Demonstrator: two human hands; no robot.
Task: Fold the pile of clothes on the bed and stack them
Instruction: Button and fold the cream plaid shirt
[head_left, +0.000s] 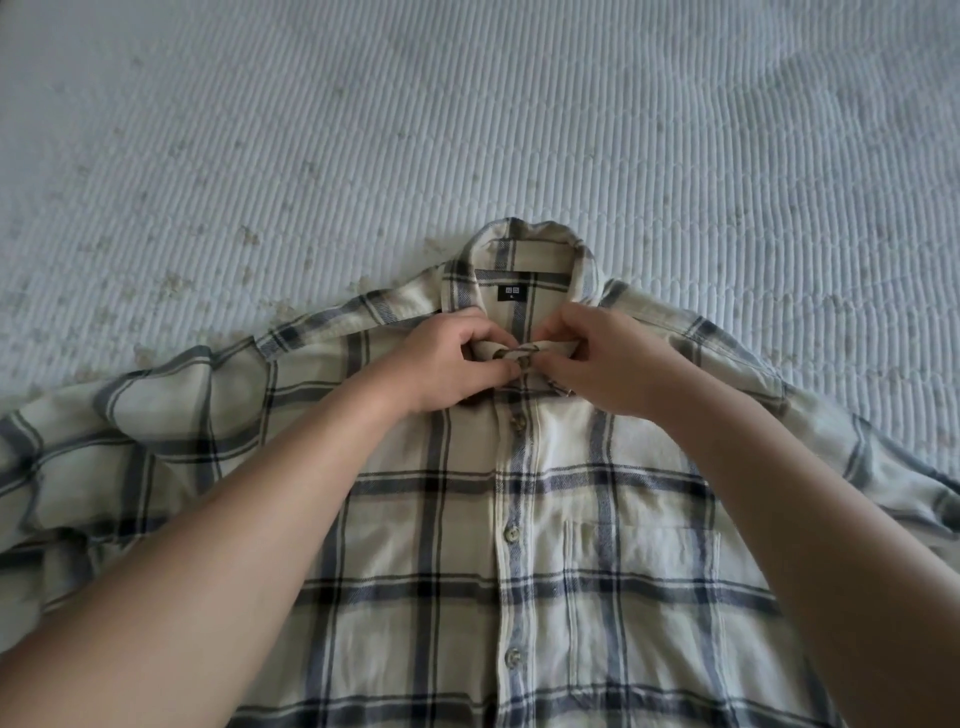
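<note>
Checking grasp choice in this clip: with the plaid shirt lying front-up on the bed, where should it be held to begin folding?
Probably the plaid shirt at both shoulder seams, coming from above on either side of the collar. It lies flat and buttoned, sleeves spread, and both hands, left hand and right hand, already pinch the neckline.

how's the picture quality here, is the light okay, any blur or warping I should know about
Head view: dim, flat, even light, no glare and only faint shadows under the hands; the plaid shirt and both hands, left hand and right hand, read clearly, slightly soft at the collar button; wide-angle bending curves the bedspread ribbing and stretches the forearms at the frame's edges.
</note>
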